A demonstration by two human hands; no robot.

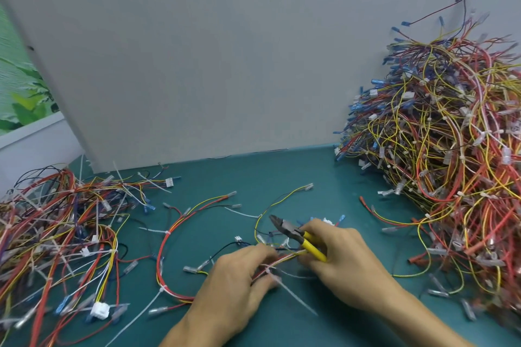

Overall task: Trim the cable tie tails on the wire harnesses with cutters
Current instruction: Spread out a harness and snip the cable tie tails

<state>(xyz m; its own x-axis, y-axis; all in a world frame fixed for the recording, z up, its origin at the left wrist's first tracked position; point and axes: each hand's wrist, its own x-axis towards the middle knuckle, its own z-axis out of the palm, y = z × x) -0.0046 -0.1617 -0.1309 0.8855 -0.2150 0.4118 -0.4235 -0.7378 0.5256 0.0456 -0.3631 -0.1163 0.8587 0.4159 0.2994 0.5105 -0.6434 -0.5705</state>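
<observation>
Your working wire harness is a thin bundle of glossy red, yellow and orange wires that loops across the smooth teal tabletop near its front edge, cinched here and there by small white ties. One end runs up into your hands. A long, flat, translucent white cable tie tail sticks out from that bundle just below your fingers and slants toward the front edge.

Your left hand lies palm down, its fingers curled and pinching the bundle. Your right hand, touching it on the right, is wrapped around the yellow handles of the cutters. Their dark metal head points away toward the far-left corner, above the wires, with the jaws slightly apart.

A loose, flattish tangle of harnesses with white plastic connectors covers the left edge. A tall, dense heap of the same coloured wires fills the right side against the matte grey panel.
</observation>
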